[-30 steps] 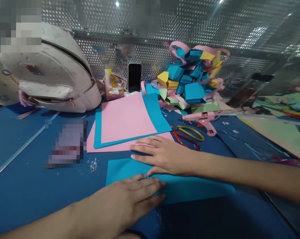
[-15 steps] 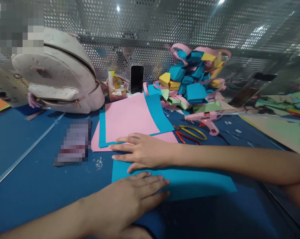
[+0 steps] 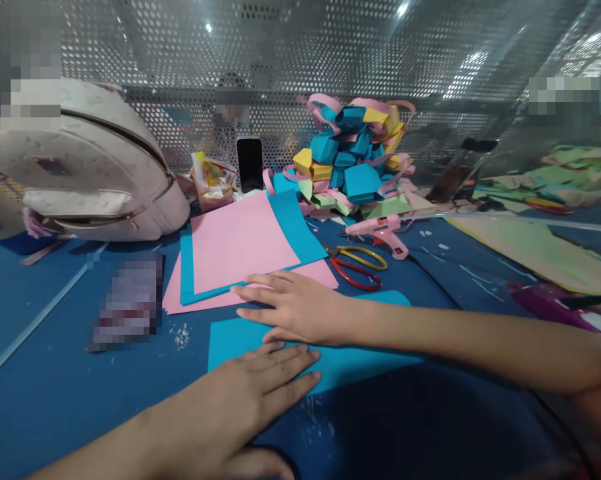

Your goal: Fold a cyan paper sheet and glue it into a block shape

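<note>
A sheet of blue paper (image 3: 363, 363) lies on the dark blue table in front of me. My left hand (image 3: 250, 390) rests over its near left part, palm down, fingers stretched out toward the right and thumb apart. My right hand (image 3: 300, 307) reaches in from the right and lies flat across the sheet's upper part, fingers spread to the left. Its fingertips are at the near edge of a stack of pink paper (image 3: 240, 247) and blue paper (image 3: 300, 230). Part of the blue sheet is hidden under both hands and the right forearm.
Scissors (image 3: 358, 259) with red and yellow handles and a pink glue gun (image 3: 383, 233) lie behind my right forearm. Folded paper pieces (image 3: 353, 160) are heaped farther back. A phone (image 3: 250, 167) stands by a pale backpack (image 3: 95, 173). A purple object (image 3: 555, 307) lies at right.
The view has turned a little to the right. My right hand has slid slightly right relative to the papers. Both hands stay flat, and more of the table's right side shows.
</note>
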Demonstrator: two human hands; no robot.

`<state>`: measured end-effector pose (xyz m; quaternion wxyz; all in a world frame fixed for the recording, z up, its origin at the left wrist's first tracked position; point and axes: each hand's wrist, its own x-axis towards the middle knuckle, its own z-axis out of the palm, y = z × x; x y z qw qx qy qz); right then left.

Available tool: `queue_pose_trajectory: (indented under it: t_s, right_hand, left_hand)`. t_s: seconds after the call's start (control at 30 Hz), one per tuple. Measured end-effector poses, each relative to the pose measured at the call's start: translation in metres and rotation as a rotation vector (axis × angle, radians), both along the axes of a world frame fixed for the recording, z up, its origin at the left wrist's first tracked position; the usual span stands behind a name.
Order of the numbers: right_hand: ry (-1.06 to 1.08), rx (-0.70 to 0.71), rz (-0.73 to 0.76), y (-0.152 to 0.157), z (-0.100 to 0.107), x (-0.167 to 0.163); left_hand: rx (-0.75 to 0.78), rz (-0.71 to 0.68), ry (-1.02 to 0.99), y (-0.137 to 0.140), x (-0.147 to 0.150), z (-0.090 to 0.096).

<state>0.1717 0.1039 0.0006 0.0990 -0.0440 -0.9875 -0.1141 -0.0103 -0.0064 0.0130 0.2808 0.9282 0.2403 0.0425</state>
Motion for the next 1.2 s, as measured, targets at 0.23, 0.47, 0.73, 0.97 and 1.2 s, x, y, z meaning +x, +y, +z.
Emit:
queue_pose_trajectory:
  t_s: [0.23, 0.47, 0.73, 0.97, 1.2]
  right_hand:
    - [-0.019, -0.01, -0.282, -0.011, -0.001, 0.063]
    - [-0.026, 0.061, -0.486, -0.018, -0.004, 0.108]
    - [-0.03, 0.051, -0.622, -0.02, -0.01, 0.148]
    - [-0.005, 0.081, -0.661, -0.02, -0.015, 0.179]
    - [0.026, 0.022, -0.716, -0.023, -0.017, 0.196]
  left_hand:
    - [-0.024, -0.018, 0.071, 0.002, 0.0, 0.0]
    - [0.002, -0.014, 0.059, 0.003, -0.001, -0.001]
    - [0.071, -0.029, 0.099, 0.002, 0.002, 0.002]
    - [0.091, -0.018, 0.087, 0.003, 0.002, 0.003]
    - [0.09, -0.014, 0.114, 0.004, 0.003, 0.004]
